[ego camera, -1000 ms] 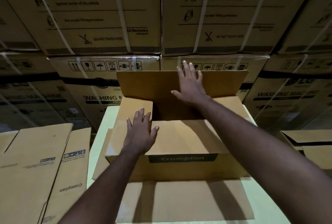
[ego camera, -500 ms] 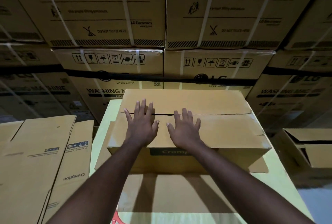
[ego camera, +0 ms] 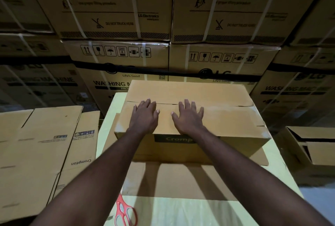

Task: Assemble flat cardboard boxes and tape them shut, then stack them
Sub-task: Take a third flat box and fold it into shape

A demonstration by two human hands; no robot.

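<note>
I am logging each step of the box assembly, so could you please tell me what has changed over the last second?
The right hand pushed the upright far flap down and came toward the person; it now presses flat on the near flap beside the left hand. Both flaps now meet at a seam. The left hand stayed on the near flap; the box stayed on the table.

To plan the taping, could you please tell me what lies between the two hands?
Head view: only a bare flap of the box lies between the left hand and the right hand.
</note>
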